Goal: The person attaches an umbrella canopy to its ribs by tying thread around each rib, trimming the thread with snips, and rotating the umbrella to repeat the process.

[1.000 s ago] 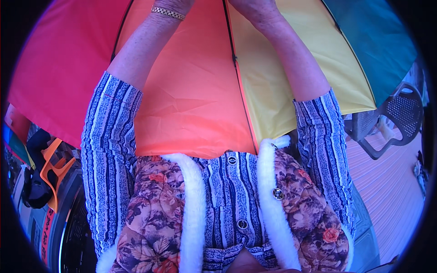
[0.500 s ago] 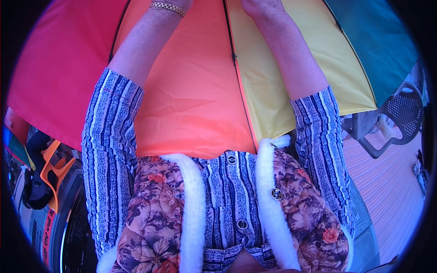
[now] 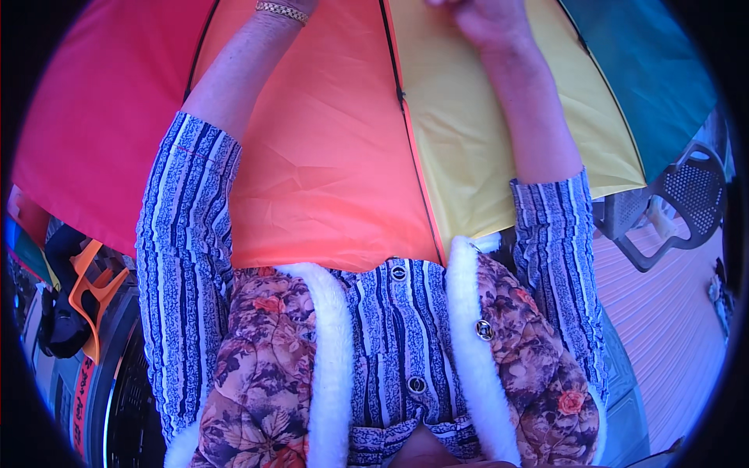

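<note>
A wide umbrella canopy (image 3: 312,179) with red, orange, yellow and green panels spreads in front of me, its black ribs (image 3: 394,58) showing along the seams. Over the orange panel reaches my left arm; only the wrist and heel of my left hand (image 3: 300,5) are in the picture, below a gold bracelet (image 3: 282,11). Its fingers are cut off by the top edge. Above the yellow panel is my right hand (image 3: 488,22), fingers partly cut off at the top. They look bent together, and what they hold, if anything, cannot be made out.
An orange plastic frame (image 3: 94,292) stands at the left beside a dark rounded object (image 3: 64,331). To the right is a grey perforated plastic chair (image 3: 690,199) over a pinkish ridged surface (image 3: 663,327). The canopy's near edge lies against my body.
My right hand has come back toward me and a little to the right, so more of it shows. My left arm has shifted slightly left. The canopy has barely moved.
</note>
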`<state>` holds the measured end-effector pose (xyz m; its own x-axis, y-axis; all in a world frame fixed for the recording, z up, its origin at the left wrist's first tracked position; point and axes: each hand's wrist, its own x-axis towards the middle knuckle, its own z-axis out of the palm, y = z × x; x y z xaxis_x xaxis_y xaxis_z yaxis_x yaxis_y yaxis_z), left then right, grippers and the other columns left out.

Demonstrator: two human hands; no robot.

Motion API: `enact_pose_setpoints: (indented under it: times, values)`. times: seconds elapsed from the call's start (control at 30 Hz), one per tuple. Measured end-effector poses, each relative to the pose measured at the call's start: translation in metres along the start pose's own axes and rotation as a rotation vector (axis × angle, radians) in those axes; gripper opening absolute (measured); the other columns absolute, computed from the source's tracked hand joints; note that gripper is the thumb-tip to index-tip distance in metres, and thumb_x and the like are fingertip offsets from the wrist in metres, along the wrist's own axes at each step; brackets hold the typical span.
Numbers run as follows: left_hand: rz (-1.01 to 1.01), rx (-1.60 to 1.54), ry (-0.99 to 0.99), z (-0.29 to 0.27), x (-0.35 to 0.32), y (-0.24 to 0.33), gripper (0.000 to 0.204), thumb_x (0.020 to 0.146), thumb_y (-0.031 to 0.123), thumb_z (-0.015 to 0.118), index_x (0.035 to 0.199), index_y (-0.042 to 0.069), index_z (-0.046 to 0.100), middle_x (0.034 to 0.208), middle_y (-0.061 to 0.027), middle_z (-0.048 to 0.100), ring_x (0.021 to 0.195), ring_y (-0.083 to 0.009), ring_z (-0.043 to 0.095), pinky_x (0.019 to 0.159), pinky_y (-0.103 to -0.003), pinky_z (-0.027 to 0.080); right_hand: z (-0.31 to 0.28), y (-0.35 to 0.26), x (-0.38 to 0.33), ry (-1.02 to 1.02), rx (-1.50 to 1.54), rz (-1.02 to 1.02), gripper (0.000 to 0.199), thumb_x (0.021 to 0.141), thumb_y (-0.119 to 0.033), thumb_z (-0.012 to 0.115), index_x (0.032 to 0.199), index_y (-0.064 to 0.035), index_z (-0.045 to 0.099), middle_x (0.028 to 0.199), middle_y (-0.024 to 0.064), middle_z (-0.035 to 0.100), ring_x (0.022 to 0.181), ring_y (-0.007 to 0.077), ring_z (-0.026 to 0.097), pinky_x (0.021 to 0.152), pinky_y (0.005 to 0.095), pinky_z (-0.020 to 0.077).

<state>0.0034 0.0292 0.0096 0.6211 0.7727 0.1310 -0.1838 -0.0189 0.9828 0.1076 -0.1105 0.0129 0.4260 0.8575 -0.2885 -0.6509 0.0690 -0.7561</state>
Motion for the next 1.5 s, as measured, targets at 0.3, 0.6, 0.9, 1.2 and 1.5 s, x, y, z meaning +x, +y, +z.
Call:
enact_pose_setpoints:
  times: [0.3,0.6,0.9,1.2,1.5]
  values:
    - [0.115,0.482,-0.202,-0.003,-0.005,0.004,0.010,0.084,0.008,0.061,0.077,0.005,0.055,0.064,0.0053,0.045,0.058,-0.0031,0.040,0.050,-0.020,0.035,-0.071,-0.065,-0.016,0.107,0.174,-0.168,0.012,0.095,-0.021,0.050,0.091,-0.0110,0.055,0.057,-0.0055,0.037,0.046,0.0085,0.036,0.047,0.0261,0.0333]
    - [0.153,0.498,-0.213,-0.003,-0.006,0.008,0.012,0.082,0.008,0.062,0.074,0.004,0.053,0.063,0.0048,0.045,0.058,-0.0041,0.041,0.050,-0.022,0.036,-0.051,-0.063,-0.038,0.143,0.119,-0.204,0.014,0.096,-0.020,0.048,0.095,-0.0107,0.058,0.057,-0.0058,0.037,0.046,0.0082,0.036,0.047,0.0256,0.0337]
    - [0.229,0.712,-0.213,-0.001,-0.010,0.013,0.011,0.080,0.008,0.063,0.077,0.003,0.055,0.063,-0.0020,0.050,0.058,-0.0086,0.047,0.054,-0.025,0.041,-0.017,-0.080,-0.055,0.077,-0.123,-0.296,0.017,0.096,-0.022,0.048,0.096,-0.0094,0.058,0.056,-0.0057,0.035,0.042,0.0074,0.036,0.044,0.0244,0.0363]
    - [0.170,0.773,-0.220,0.006,-0.007,0.023,0.010,0.079,0.009,0.064,0.078,0.003,0.057,0.066,-0.0062,0.056,0.061,-0.0118,0.053,0.056,-0.027,0.045,-0.031,-0.065,-0.062,-0.042,0.283,-0.180,0.017,0.096,-0.024,0.048,0.095,-0.0088,0.056,0.055,-0.0057,0.034,0.041,0.0069,0.036,0.042,0.0242,0.0381]
    - [0.121,0.751,-0.075,0.009,-0.010,0.019,0.010,0.079,0.009,0.062,0.085,0.005,0.054,0.070,-0.0090,0.058,0.064,-0.0204,0.058,0.059,-0.031,0.047,-0.010,-0.046,-0.061,-0.390,0.607,-0.190,0.017,0.096,-0.024,0.048,0.095,-0.0082,0.054,0.055,-0.0052,0.035,0.040,0.0067,0.035,0.040,0.0242,0.0389]
